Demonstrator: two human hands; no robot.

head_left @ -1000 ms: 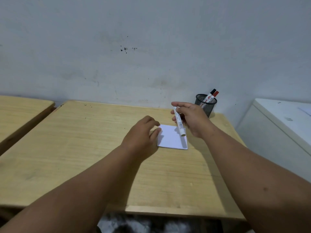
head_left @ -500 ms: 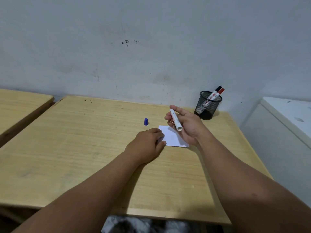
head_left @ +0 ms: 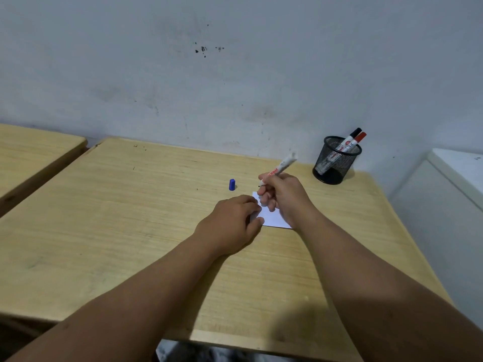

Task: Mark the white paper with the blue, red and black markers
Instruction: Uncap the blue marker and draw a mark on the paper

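A small white paper lies on the wooden table, partly hidden under both hands. My left hand rests flat on the paper's left edge. My right hand grips an uncapped white marker in a writing hold, tip pointing down-left just above the paper's far corner. The blue cap stands on the table to the left of the paper. A black marker and a red marker stand in a black mesh cup at the table's back right.
A grey wall runs behind the table. A second wooden table sits to the left across a narrow gap. A white cabinet stands to the right of the table.
The right hand turned the marker from lying across the palm into a writing hold with its tip down by the paper. The left hand stayed on the paper; the blue cap came into view.
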